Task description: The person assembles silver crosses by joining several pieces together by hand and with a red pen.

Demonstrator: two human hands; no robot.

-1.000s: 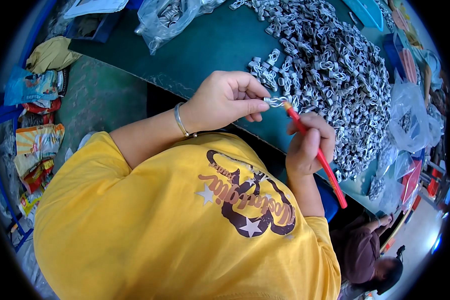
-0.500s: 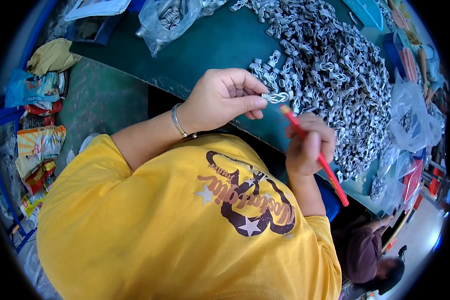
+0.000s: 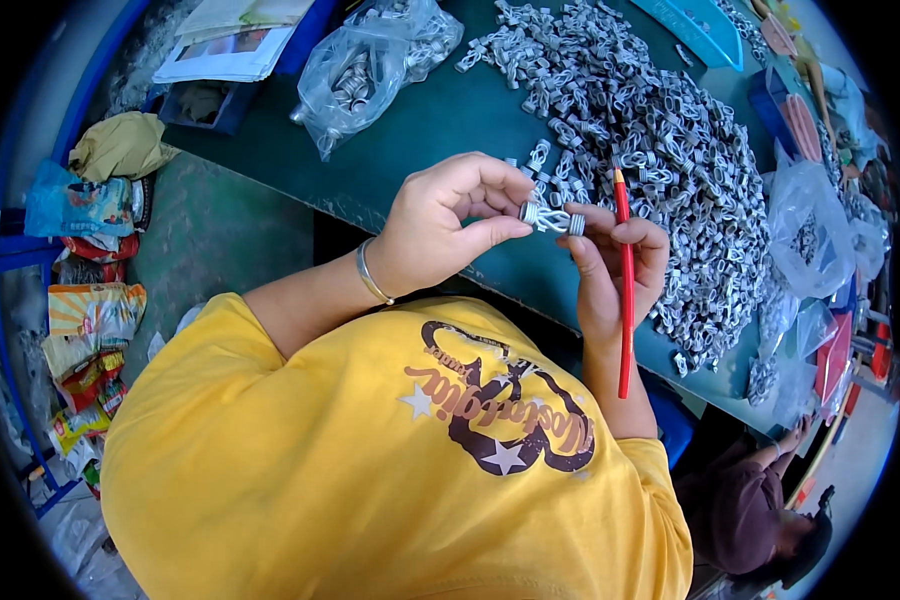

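Between my two hands is a small silvery metal piece (image 3: 549, 217), with twisted loops in the middle and a ribbed collar at each end. My left hand (image 3: 450, 215) pinches its left end between thumb and fingers. The thumb and index finger of my right hand (image 3: 622, 262) close on the right end. A red pencil (image 3: 626, 320) is also tucked among the right fingers, standing nearly upright with its tip pointing away from me. Just beyond my hands lies a big heap of similar metal pieces (image 3: 660, 150), a few strays close to my fingertips.
The green table (image 3: 410, 140) carries a clear bag (image 3: 345, 95) of metal parts at far left and a turquoise tray (image 3: 695, 30) at far right. More plastic bags (image 3: 810, 230) lie right. Packets (image 3: 90, 310) hang at left. Another person (image 3: 740, 510) sits lower right.
My right hand has come up to the metal piece and taken its right end. The pencil has swung from slanted to nearly upright. The view has shifted slightly.
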